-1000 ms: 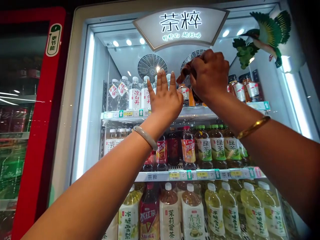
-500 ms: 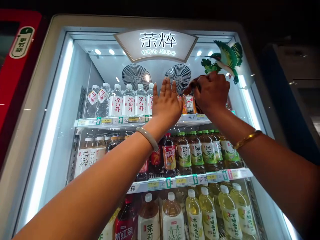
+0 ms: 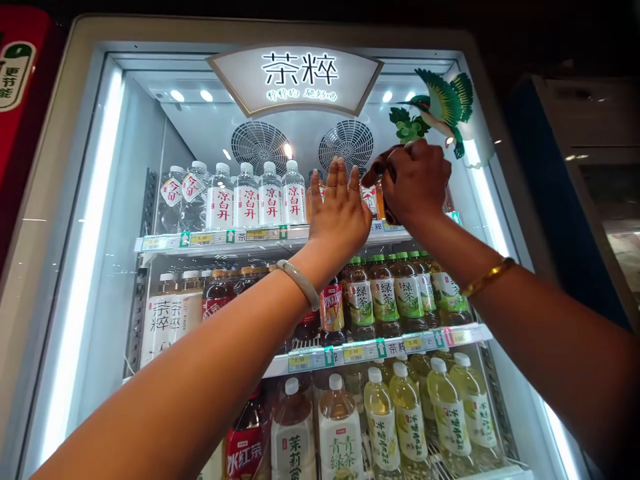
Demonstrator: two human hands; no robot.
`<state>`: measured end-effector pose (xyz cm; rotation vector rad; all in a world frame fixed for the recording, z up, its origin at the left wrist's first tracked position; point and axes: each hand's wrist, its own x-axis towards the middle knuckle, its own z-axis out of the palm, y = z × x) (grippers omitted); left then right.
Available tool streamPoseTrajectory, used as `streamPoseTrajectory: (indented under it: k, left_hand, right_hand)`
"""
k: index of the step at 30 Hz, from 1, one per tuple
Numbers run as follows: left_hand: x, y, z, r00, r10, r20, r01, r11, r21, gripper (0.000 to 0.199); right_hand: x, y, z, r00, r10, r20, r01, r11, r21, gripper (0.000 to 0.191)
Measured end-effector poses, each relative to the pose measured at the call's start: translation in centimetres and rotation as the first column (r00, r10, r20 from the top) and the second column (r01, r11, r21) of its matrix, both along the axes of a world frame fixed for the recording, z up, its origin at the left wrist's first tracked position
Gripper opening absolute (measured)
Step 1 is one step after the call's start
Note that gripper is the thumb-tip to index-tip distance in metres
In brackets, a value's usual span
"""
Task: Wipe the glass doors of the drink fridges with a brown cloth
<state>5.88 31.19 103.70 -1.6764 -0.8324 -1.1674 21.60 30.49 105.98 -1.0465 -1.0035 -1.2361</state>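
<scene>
My left hand (image 3: pixel 340 210) lies flat with fingers pointing up against the glass door of a lit drinks cooler (image 3: pixel 83 200), in front of the upper shelf. A pale bangle is on that wrist. Just to its right, my right hand (image 3: pixel 419 183) is closed around a dark, crumpled cloth (image 3: pixel 380 170), which is partly hidden by the fingers. This hand is at the glass below a green bird sticker (image 3: pixel 447 107) and wears a gold bangle.
Behind the glass, clear water bottles (image 3: pixel 246 193) stand on the top shelf, green tea bottles (image 3: pixel 385 293) on the middle one and yellow drinks (image 3: pixel 410 413) below. A fan-shaped sign (image 3: pixel 297 80) hangs above. A red cabinet (image 3: pixel 25 133) stands at the left.
The view has shifted, so the cooler appears farther left and slightly higher. Against the shelves, both hands are a little farther right, and another water bottle shows beside my left hand.
</scene>
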Motion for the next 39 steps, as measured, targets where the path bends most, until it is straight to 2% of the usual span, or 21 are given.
streamPoseTrajectory:
  k: [2,3,6,9,11,13,15,16,18,20,22,23,25,26,28,30,32,34,35,37,39]
  left_hand:
    - [0.7,0.1,-0.5,1.0,0.001,-0.018,-0.001,1.0,0.005,0.071]
    - [1.1,0.0,-0.7,1.0,0.0,-0.02,-0.001,1.0,-0.003,0.072]
    - [3.1,-0.2,-1.4,1.0,0.002,0.009,-0.001,0.998,-0.058,0.076]
    - [5.6,-0.5,-2.6,1.0,0.002,0.031,0.001,0.996,-0.086,0.078]
    - [7.1,-0.5,-3.4,1.0,-0.009,0.025,0.01,0.998,-0.066,0.076]
    - [7.9,-0.3,-3.8,1.0,-0.023,-0.005,0.022,0.999,-0.038,0.074]
    - [8.3,-0.2,-4.0,0.999,-0.032,-0.04,0.031,0.999,-0.019,0.073]
    - [8.4,-0.1,-4.1,0.998,-0.037,-0.045,0.037,0.999,-0.015,0.073]
    - [8.9,-0.1,-4.3,0.998,-0.052,-0.024,0.052,0.999,-0.017,0.074]
    - [9.8,-0.4,-4.8,0.998,-0.056,0.001,0.056,0.997,-0.045,0.075]
    - [11.0,-0.8,-5.6,0.999,-0.049,-0.013,0.048,0.995,-0.082,0.077]
    - [11.6,-1.1,-6.0,0.999,-0.043,-0.027,0.04,0.994,-0.097,0.078]
    - [12.6,-1.5,-6.8,0.998,-0.035,-0.05,0.029,0.993,-0.116,0.078]
    - [12.9,-1.7,-7.2,0.998,-0.034,-0.061,0.027,0.993,-0.119,0.076]
    - [13.3,-1.8,-7.7,0.994,-0.039,-0.101,0.028,0.993,-0.111,0.072]
    - [13.5,-1.7,-8.0,0.986,-0.051,-0.156,0.038,0.996,-0.083,0.067]
    - [13.6,-1.5,-8.1,0.982,-0.054,-0.182,0.043,0.997,-0.063,0.065]
    - [13.7,-1.3,-8.1,0.983,-0.059,-0.174,0.046,0.996,-0.076,0.067]
    - [13.7,-1.2,-8.2,0.984,-0.065,-0.166,0.05,0.995,-0.092,0.069]
    - [13.9,-1.1,-8.4,0.986,-0.08,-0.144,0.063,0.99,-0.122,0.07]
    - [14.0,-1.1,-8.8,0.985,-0.103,-0.139,0.084,0.987,-0.138,0.068]
  right_hand:
    - [0.0,-0.1,-1.7,0.994,-0.024,0.109,0.022,1.0,0.015,0.027]
    - [0.3,-0.2,-2.0,0.984,-0.032,0.175,0.032,0.999,0.004,0.028]
    - [2.6,-0.7,-0.7,0.957,-0.029,0.288,0.05,0.997,-0.065,0.031]
    - [5.4,-0.7,0.3,0.986,-0.026,0.165,0.035,0.998,-0.05,0.033]
    - [6.5,-0.5,-1.1,0.999,-0.03,0.03,0.03,1.0,-0.007,0.031]
    - [7.0,-0.4,-3.4,0.999,-0.045,-0.001,0.045,0.999,0.002,0.027]
    - [7.4,-0.5,-5.4,0.993,-0.054,0.108,0.056,0.998,-0.023,0.025]
    - [7.9,-0.7,-5.8,0.98,-0.044,0.195,0.053,0.998,-0.042,0.025]
    - [9.4,-1.0,-5.2,0.933,-0.009,0.36,0.043,0.995,-0.088,0.025]
    - [11.7,-1.1,-3.9,0.915,0.008,0.403,0.038,0.994,-0.107,0.024]
    - [13.8,-0.9,-3.2,0.97,-0.017,0.241,0.033,0.998,-0.06,0.024]
    - [14.5,-0.7,-3.5,0.993,-0.032,0.114,0.035,0.999,-0.027,0.024]
    - [15.0,-0.2,-5.4,0.994,-0.047,-0.095,0.051,0.998,0.036,0.023]
    - [14.8,0.0,-6.8,0.99,-0.052,-0.134,0.06,0.997,0.053,0.022]
    - [14.0,0.1,-9.4,0.994,-0.069,-0.08,0.073,0.996,0.049,0.019]
    - [13.4,-0.1,-10.8,0.994,-0.089,0.057,0.087,0.996,0.029,0.019]
    - [13.9,-0.5,-10.2,0.969,-0.075,0.236,0.084,0.996,-0.025,0.021]
    - [15.7,-0.7,-8.7,0.943,-0.023,0.331,0.05,0.996,-0.075,0.023]
    - [16.8,-0.7,-8.0,0.951,0.004,0.31,0.023,0.996,-0.084,0.025]
    - [18.7,-0.3,-7.6,0.992,0.033,0.124,-0.029,0.999,-0.034,0.027]
    - [19.4,0.2,-8.8,0.994,0.035,-0.108,-0.029,0.998,0.052,0.027]
